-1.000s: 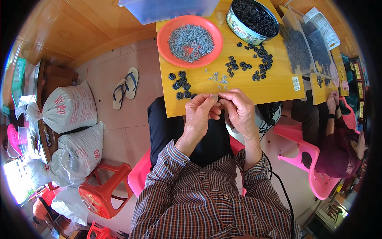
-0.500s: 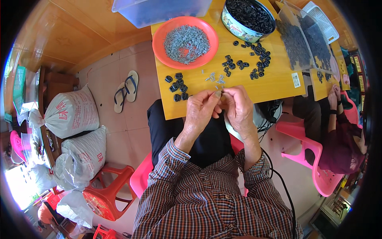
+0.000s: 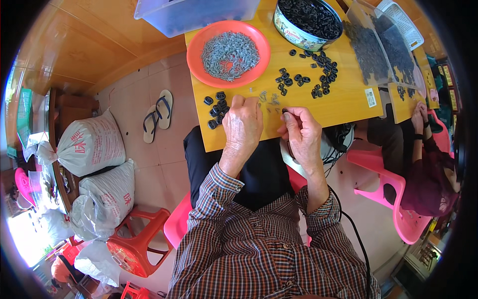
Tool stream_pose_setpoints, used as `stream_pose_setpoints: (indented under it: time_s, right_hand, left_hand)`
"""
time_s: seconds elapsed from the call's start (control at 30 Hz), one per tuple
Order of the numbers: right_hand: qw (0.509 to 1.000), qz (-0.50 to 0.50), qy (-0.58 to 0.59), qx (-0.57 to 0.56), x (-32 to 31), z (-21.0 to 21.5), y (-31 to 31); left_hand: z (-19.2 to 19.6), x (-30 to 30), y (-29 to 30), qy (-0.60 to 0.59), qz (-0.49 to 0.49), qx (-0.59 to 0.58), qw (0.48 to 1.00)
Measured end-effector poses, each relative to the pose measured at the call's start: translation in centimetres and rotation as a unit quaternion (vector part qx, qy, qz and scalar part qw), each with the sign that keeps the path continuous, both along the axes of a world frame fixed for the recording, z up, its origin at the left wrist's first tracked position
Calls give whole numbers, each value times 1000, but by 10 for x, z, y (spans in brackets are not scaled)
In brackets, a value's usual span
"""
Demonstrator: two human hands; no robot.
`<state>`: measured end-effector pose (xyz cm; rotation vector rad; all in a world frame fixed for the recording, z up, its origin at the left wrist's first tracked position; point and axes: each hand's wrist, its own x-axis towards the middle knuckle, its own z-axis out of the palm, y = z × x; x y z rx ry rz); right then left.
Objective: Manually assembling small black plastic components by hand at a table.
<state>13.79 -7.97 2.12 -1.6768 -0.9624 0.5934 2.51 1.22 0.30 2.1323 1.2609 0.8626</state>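
My right hand [image 3: 302, 133] is closed near the table's front edge, pinching a small black plastic piece [image 3: 285, 111] between thumb and fingertips. To its left, my left hand [image 3: 242, 122] reaches over the tabletop with bent fingers close together; whatever they hold, if anything, is hidden. Beside its fingertips lies a loose scatter of small grey metal pieces [image 3: 273, 99], thin like springs. Left of that hand sits a group of black oval plastic pieces [image 3: 215, 110], partly covered by it. Farther back, more small black pieces [image 3: 326, 72] are spread about.
An orange-red plate [image 3: 195, 62] of grey metal pieces stands at the back left, near a translucent bin [image 3: 172, 19]. A round tin [image 3: 298, 36] full of black parts and clear containers [image 3: 368, 50] stand behind. At right, another person [image 3: 430, 174] sits by a pink chair [image 3: 373, 169].
My hands were together over the table edge and have parted. The left moved left and forward onto the tabletop; the right turned slightly, and a black piece now shows in its fingertips.
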Motion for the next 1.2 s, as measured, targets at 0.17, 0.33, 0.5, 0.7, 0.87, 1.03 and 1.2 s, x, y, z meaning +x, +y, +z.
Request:
stream_pose_setpoints:
  time_s: [0.17,0.33,0.5,0.7,0.87,1.03,1.2]
  right_hand:
    - [999,1,33,-8,3,-2,-1]
    - [1000,-3,22,-3,4,-5,-1]
    - [1000,-3,24,-1,5,-7,-1]
    - [999,-2,34,-1,5,-5,-1]
    - [998,-2,67,-17,5,-1,-2]
    - [991,-14,130,-37,7,3,-3]
    - [976,8,217,-31,9,11,-4]
  left_hand:
    - [0,3,-1,1,3,9,1000]
    - [-4,6,-1,-10,2,6,1000]
    - [-5,8,0,4,5,9,1000]
    - [-7,12,2,11,1,10,1000]
    - [-10,11,1,36,-11,33,999]
    - [-10,10,0,71,-64,84,992]
    - [-5,0,-7,-206,-88,-107,969]
